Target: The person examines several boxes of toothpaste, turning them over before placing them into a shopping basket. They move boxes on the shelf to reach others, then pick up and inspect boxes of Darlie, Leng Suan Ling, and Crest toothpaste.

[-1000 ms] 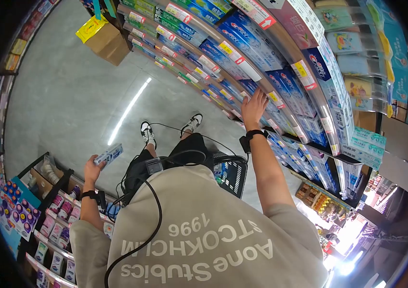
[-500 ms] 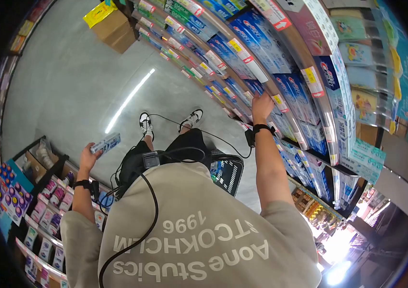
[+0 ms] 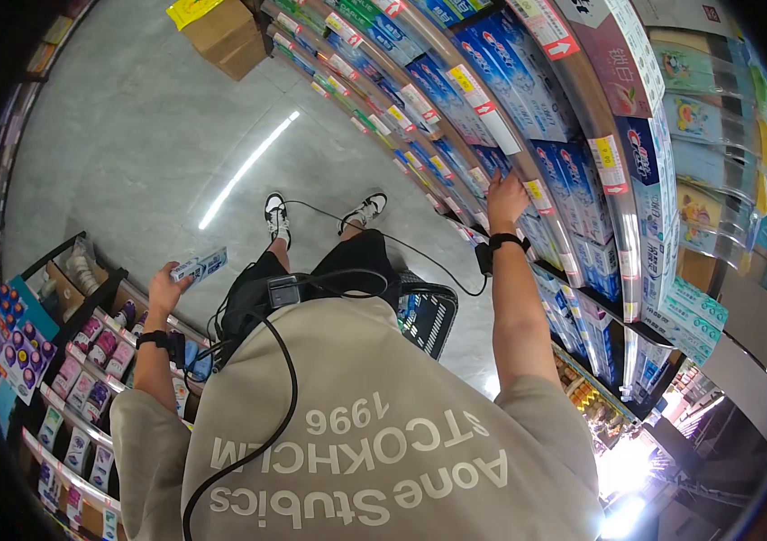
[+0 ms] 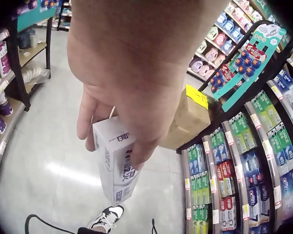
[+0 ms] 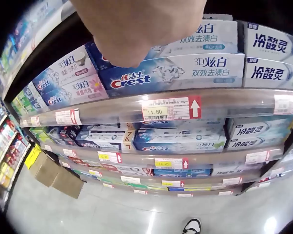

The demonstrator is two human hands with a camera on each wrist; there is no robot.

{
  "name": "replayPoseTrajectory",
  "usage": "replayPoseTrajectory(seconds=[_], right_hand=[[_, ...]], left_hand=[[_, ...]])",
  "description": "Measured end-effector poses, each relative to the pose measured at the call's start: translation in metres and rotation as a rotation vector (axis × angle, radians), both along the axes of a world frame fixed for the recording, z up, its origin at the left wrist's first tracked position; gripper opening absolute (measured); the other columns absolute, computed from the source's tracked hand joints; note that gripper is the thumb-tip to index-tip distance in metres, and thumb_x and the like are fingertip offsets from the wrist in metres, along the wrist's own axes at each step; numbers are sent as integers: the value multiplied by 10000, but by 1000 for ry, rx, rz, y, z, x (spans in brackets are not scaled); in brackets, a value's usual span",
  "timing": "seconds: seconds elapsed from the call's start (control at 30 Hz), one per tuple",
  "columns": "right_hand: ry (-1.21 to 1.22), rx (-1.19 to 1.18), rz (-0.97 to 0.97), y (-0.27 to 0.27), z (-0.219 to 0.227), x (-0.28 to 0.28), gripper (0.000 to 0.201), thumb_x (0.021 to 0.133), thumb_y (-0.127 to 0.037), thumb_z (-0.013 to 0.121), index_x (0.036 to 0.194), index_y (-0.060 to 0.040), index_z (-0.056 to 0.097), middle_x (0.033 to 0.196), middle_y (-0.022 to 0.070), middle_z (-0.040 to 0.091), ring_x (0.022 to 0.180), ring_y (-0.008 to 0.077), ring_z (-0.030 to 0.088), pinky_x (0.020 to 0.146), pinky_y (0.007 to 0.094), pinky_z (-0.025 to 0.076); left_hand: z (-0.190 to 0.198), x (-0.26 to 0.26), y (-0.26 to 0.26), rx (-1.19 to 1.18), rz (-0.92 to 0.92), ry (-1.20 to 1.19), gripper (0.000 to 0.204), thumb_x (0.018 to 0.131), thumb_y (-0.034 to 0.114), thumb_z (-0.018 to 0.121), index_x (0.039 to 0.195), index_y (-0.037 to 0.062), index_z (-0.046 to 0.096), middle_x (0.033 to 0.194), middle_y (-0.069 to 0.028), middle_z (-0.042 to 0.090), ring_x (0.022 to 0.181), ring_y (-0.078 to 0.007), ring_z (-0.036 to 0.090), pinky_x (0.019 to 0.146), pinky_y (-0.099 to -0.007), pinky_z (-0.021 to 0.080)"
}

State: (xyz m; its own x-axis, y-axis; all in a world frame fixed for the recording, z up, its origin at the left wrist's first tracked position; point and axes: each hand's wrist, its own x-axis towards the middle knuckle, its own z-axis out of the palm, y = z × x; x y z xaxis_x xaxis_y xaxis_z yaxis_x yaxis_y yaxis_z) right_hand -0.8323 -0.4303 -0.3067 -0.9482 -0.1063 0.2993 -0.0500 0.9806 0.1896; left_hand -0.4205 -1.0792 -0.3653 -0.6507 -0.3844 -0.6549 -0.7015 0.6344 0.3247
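Note:
My left hand (image 3: 165,290) grips a white toothpaste box (image 4: 118,163) with dark lettering, thumb and fingers on either side of its upper end. It hangs tilted over the floor, to the left of my legs. On the other side, my right hand (image 3: 507,200) reaches onto a shelf of toothpaste. The right wrist view shows the back of that hand (image 5: 141,29) right over blue-and-white Crest toothpaste boxes (image 5: 215,68), stacked behind the shelf edge. Its fingertips are hidden, so I cannot tell whether they hold a box.
Price-tagged shelf edges (image 5: 244,103) run in tiers along the right. A black basket (image 3: 445,317) stands by my legs, with cables across my lap. A cardboard box (image 3: 232,45) sits at the aisle's far end. Shelves of bottles (image 3: 86,361) line the lower left.
My right hand, first laid with extended fingers at the shelf edge, has moved further in among the boxes, its fingers now less visible. The left hand still holds its toothpaste box.

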Motion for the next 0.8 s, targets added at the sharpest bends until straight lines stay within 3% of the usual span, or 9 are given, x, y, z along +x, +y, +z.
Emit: replayPoseTrajectory(seconds=[0.47,0.57,0.67,0.8], right_hand=[[-159,-56,14,2,13,-3,364,974,-413,630,933,-52,655,813,236,708,708,454,691,648,554,560],[-91,-5,46,4,10,-3,381,966,-424,637,995,-45,653,886,253,714,746,466,694,667,560,561],[-213,-26,-38,7,8,-5,502,909,-423,711,1198,-22,621,1090,266,699,928,464,694,791,546,561],[-208,-26,-29,9,6,-5,503,902,-411,718,1216,-30,618,1102,267,696,939,457,695,800,542,561]], left_hand=[[3,-15,4,29,96,79,578,786,324,812,1255,26,657,1054,-264,726,994,-414,702,870,-445,546],[-5,-10,2,-2,65,24,581,780,335,818,1256,39,665,1047,-261,729,980,-416,706,861,-452,549],[-6,-3,3,-31,38,24,580,778,334,820,1256,42,669,1039,-261,730,972,-415,711,858,-456,551],[-2,-1,0,-27,42,23,580,778,333,819,1255,39,667,1030,-257,732,980,-412,711,861,-454,551]])
